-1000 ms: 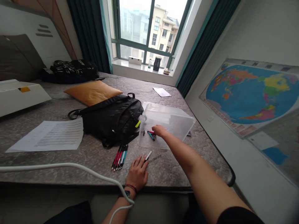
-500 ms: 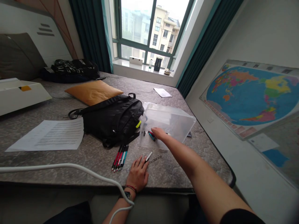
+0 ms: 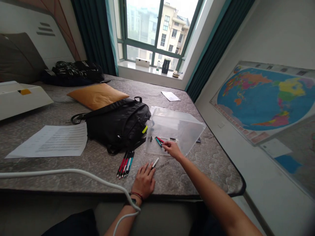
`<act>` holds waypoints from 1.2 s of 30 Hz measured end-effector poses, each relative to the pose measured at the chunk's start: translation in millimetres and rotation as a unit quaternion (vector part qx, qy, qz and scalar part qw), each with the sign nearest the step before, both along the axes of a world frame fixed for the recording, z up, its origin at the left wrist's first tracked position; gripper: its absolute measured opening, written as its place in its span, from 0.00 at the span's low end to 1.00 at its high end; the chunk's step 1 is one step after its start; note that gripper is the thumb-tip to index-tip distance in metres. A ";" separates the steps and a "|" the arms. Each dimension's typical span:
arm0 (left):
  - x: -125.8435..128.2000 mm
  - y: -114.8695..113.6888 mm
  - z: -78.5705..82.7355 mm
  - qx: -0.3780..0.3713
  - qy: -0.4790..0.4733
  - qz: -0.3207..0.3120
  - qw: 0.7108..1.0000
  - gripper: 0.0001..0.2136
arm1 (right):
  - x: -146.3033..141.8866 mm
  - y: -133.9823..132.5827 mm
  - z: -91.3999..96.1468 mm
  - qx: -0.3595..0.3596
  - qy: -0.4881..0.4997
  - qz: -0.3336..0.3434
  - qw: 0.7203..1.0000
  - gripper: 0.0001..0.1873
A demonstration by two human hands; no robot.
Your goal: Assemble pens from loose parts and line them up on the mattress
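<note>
My left hand (image 3: 144, 181) lies flat on the mattress near its front edge, fingers stretched out. A white pen (image 3: 155, 162) rests against its fingertips. To that hand's left is a row of red, black, white and teal pens (image 3: 126, 164). My right hand (image 3: 171, 149) is at the opening of a clear plastic box (image 3: 187, 126), which seems to lie on its side. Its fingers pinch at the near ends of a teal pen (image 3: 158, 142) and a red pen (image 3: 159, 139); which one they grip is unclear. Behind them lies a black-and-white pen (image 3: 172, 139).
A black backpack (image 3: 118, 126) lies left of the box, with a yellow envelope (image 3: 98, 95) behind it. Printed paper (image 3: 59, 141) is at left. A white cable (image 3: 81, 173) loops across the front to my left wrist. A white carton (image 3: 22, 101) stands far left.
My right hand has drawn back toward me and slightly right, from deeper in the box to the near ends of the pens. My left hand stays on the mattress by the white pen.
</note>
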State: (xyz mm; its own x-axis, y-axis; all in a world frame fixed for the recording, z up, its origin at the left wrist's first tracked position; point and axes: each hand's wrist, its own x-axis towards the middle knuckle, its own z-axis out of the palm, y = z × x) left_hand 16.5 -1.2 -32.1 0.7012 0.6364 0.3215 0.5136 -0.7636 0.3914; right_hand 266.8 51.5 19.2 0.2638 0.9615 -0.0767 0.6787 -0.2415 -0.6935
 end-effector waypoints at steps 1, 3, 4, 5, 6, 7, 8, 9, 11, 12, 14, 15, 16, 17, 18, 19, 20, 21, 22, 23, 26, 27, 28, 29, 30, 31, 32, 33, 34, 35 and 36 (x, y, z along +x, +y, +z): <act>0.2 0.0 -0.1 0.003 0.000 -0.002 1.000 0.23 | -5.7 -14.2 -9.8 0.002 0.097 -0.017 0.995 0.14; 0.6 -0.1 -0.6 0.011 0.003 -0.004 1.000 0.24 | -18.3 -36.0 -29.2 0.005 0.237 -0.060 0.970 0.14; 0.8 -0.1 -0.7 0.015 0.006 -0.005 1.000 0.25 | -24.6 -42.8 -37.3 0.010 0.284 -0.084 0.955 0.14; 0.9 -0.2 -0.7 0.018 0.010 -0.005 1.000 0.25 | -30.5 -47.0 -43.6 0.015 0.318 -0.105 0.942 0.14; 1.0 -0.2 -0.5 0.021 0.014 -0.006 1.000 0.25 | -35.7 -49.0 -47.9 0.019 0.344 -0.125 0.930 0.13; 1.0 -0.2 -0.2 0.023 0.017 -0.007 1.000 0.25 | -40.0 -49.4 -50.3 0.020 0.365 -0.142 0.920 0.13; 1.0 -0.3 0.2 0.025 0.020 -0.007 0.999 0.24 | -43.3 -48.9 -51.0 0.019 0.382 -0.156 0.911 0.12; 1.0 -0.3 0.6 0.027 0.023 -0.006 0.999 0.24 | -45.7 -48.2 -50.3 0.017 0.397 -0.167 0.902 0.12; 1.0 -0.3 1.2 0.030 0.028 -0.006 0.999 0.24 | -47.9 -47.7 -46.7 0.011 0.424 -0.180 0.887 0.11; 0.9 -0.3 1.3 0.033 0.029 -0.006 0.999 0.24 | -48.1 -48.1 -44.7 0.009 0.435 -0.183 0.881 0.11; 0.9 -0.3 1.3 0.036 0.030 -0.007 0.999 0.24 | -47.3 -50.2 -41.7 0.007 0.454 -0.185 0.871 0.10; 1.0 -0.4 1.3 0.037 0.032 -0.008 0.999 0.24 | -46.7 -51.5 -40.9 0.007 0.464 -0.184 0.867 0.10; 1.0 -0.5 1.3 0.038 0.034 -0.007 0.999 0.24 | -46.1 -52.8 -40.6 0.008 0.472 -0.182 0.862 0.10; 1.0 -0.5 1.4 0.039 0.037 -0.007 0.999 0.24 | -45.6 -54.1 -40.5 0.009 0.479 -0.179 0.859 0.11; 1.1 -0.6 1.5 0.040 0.039 -0.008 0.998 0.24 | -45.4 -55.4 -40.7 0.011 0.485 -0.174 0.857 0.11; 1.2 -0.7 1.6 0.041 0.040 -0.008 0.998 0.24 | -45.5 -56.6 -40.8 0.011 0.490 -0.167 0.855 0.12; 1.4 -0.8 1.8 0.041 0.040 -0.007 0.998 0.24 | -45.8 -57.8 -41.0 0.010 0.494 -0.159 0.855 0.13; 1.5 -0.8 1.9 0.042 0.038 -0.006 0.998 0.24 | -46.5 -59.0 -41.0 0.007 0.498 -0.149 0.854 0.14; 1.7 -0.8 2.2 0.042 0.036 -0.005 0.998 0.24 | -47.4 -60.2 -40.8 0.004 0.503 -0.140 0.853 0.15; 1.9 -0.9 2.5 0.042 0.035 -0.004 0.998 0.24 | -48.6 -61.5 -40.6 0.002 0.508 -0.133 0.851 0.16; 2.4 -1.1 3.8 0.041 0.035 0.001 0.999 0.23 | -52.3 -66.0 -39.9 0.022 0.533 -0.133 0.836 0.19; 2.5 -1.2 4.4 0.040 0.037 0.002 0.999 0.23 | -53.4 -67.5 -39.8 0.036 0.541 -0.138 0.829 0.19; 2.6 -1.3 5.1 0.038 0.038 0.002 0.999 0.23 | -54.4 -69.1 -40.0 0.050 0.549 -0.142 0.822 0.20; 2.7 -1.4 5.7 0.038 0.039 0.002 0.999 0.23 | -55.1 -70.5 -40.4 0.063 0.555 -0.145 0.817 0.20; 2.8 -1.5 6.2 0.038 0.040 0.003 0.998 0.23 | -55.7 -71.7 -41.1 0.073 0.558 -0.147 0.813 0.20; 2.8 -1.6 6.7 0.038 0.041 0.002 0.998 0.23 | -56.1 -72.5 -42.0 0.078 0.559 -0.147 0.812 0.20; 2.8 -1.7 7.1 0.039 0.042 0.001 0.998 0.23 | -56.5 -73.0 -43.1 0.079 0.557 -0.147 0.813 0.20; 2.7 -1.7 7.4 0.041 0.042 0.001 0.998 0.23 | -56.9 -73.2 -44.4 0.079 0.554 -0.146 0.816 0.20; 2.6 -1.7 7.6 0.042 0.042 0.001 0.998 0.23 | -57.3 -73.1 -45.8 0.077 0.549 -0.145 0.819 0.21; 2.6 -1.6 7.7 0.043 0.042 0.000 0.998 0.23 | -57.7 -72.8 -47.2 0.075 0.544 -0.142 0.823 0.21; 2.6 -1.6 7.7 0.044 0.042 0.000 0.998 0.23 | -58.1 -72.4 -48.5 0.074 0.539 -0.137 0.828 0.21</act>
State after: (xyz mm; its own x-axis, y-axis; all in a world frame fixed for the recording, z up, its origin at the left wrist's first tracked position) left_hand 19.1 -2.8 -24.4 0.7285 0.6080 0.3156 0.5415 -0.7933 0.2784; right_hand 208.7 -20.8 -29.4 0.3286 0.8970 -0.2956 -0.4199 -0.1416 -0.8965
